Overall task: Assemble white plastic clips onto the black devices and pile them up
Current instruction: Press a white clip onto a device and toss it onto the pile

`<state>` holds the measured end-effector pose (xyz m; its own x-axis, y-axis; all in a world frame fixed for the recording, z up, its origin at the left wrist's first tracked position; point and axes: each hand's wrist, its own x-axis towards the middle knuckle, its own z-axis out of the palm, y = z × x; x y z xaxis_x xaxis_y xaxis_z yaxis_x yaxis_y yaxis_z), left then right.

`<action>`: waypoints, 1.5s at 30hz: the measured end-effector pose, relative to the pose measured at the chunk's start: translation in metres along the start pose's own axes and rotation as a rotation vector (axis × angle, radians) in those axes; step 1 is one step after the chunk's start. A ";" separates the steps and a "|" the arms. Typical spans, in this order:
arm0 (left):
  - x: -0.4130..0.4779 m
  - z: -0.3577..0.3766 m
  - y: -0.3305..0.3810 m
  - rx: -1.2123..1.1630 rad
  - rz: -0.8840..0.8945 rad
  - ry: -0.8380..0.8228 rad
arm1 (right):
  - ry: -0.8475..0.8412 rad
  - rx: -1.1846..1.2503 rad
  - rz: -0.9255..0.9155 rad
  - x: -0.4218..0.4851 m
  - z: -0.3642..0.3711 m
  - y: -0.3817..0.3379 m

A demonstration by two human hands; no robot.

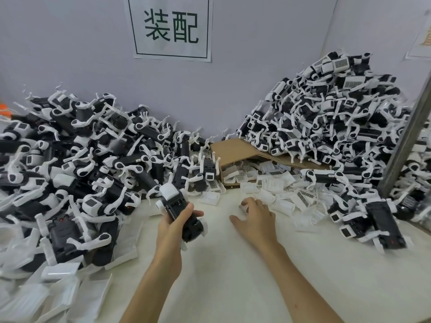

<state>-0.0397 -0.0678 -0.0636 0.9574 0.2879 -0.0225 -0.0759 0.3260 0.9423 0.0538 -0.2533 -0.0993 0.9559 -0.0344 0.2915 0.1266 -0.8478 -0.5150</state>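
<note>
My left hand grips a black device above the white table, its far end capped in white plastic. My right hand reaches palm down over the table, fingertips on a white plastic clip at the edge of a scatter of loose white clips. A big pile of black devices with white parts fills the left side. A taller pile of the same devices rises at the right against the wall.
A torn cardboard box lies on its side at the back centre, clips spilling from it. Empty white plastic bags lie at the front left. A grey metal post leans at the right. A paper sign hangs on the wall.
</note>
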 end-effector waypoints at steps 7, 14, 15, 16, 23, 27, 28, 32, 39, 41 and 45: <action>0.001 -0.001 0.000 -0.131 -0.063 0.036 | -0.007 0.704 0.117 0.001 -0.013 -0.014; 0.005 0.004 0.006 -0.265 -0.134 0.128 | -0.354 1.305 0.109 -0.006 -0.025 -0.030; 0.005 0.006 0.007 -0.279 -0.140 0.133 | -0.381 1.329 0.109 -0.007 -0.025 -0.031; 0.004 0.007 0.008 -0.291 -0.152 0.129 | -0.408 1.353 0.113 -0.007 -0.024 -0.032; -0.007 0.014 0.013 -0.267 -0.184 -0.013 | -0.665 1.356 0.087 -0.015 -0.023 -0.041; -0.004 0.012 0.008 -0.208 -0.150 -0.081 | -0.613 1.288 0.139 -0.017 -0.017 -0.045; -0.003 0.011 0.007 -0.196 -0.146 -0.088 | -0.604 1.272 0.141 -0.017 -0.017 -0.046; -0.004 0.011 0.007 -0.136 -0.147 -0.111 | -0.554 1.166 0.126 -0.018 -0.016 -0.047; -0.002 0.011 0.004 -0.125 -0.156 -0.157 | -0.571 1.130 0.145 -0.020 -0.017 -0.049; -0.003 0.011 0.005 -0.161 -0.152 -0.161 | -0.597 1.182 0.154 -0.020 -0.017 -0.049; -0.003 0.010 0.008 -0.232 -0.165 -0.169 | -0.626 1.261 0.168 -0.020 -0.017 -0.048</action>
<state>-0.0409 -0.0749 -0.0526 0.9932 0.0671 -0.0949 0.0415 0.5577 0.8290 0.0241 -0.2212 -0.0671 0.8987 0.4326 -0.0726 -0.1688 0.1883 -0.9675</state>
